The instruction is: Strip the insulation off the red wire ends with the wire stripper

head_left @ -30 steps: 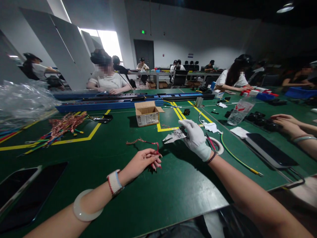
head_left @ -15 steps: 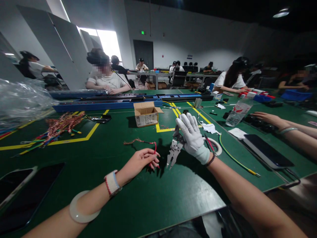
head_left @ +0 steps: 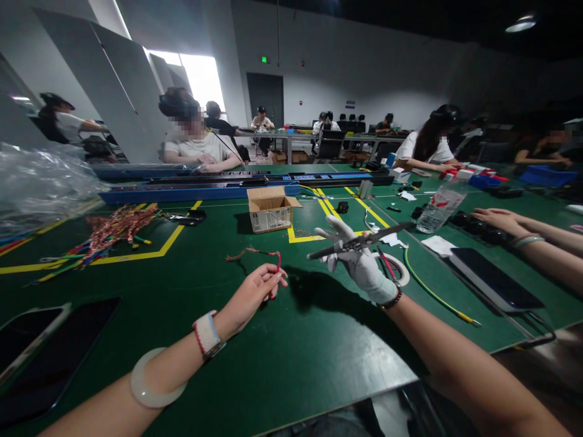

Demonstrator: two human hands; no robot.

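My bare left hand [head_left: 255, 294] is closed, its thumb and fingers pinching a red wire [head_left: 278, 262]. Bare copper strands at the wire's far end trail off to the left above the table. My right hand [head_left: 371, 274] wears a white glove and holds wire strippers [head_left: 359, 241], which lie crosswise over the palm and fingers. Its fingers are partly spread, and the tool's handles point right. Below the gloved hand lie a roll of white tape [head_left: 403, 274] and a pen-like red and black tool [head_left: 385, 262].
A small open cardboard box [head_left: 271, 220] stands ahead, with a bundle of stripped copper wires [head_left: 121, 230] to the left. Phones [head_left: 64, 358] lie front left. On the right are a water bottle [head_left: 439, 209], a green-yellow cable [head_left: 428, 297], a power bank [head_left: 498, 279] and another person's hands [head_left: 501, 221].
The wire strippers have turned from pointing down to lying crosswise as my gloved hand rotated and its fingers spread. My left hand has shifted slightly left and up with the red wire.
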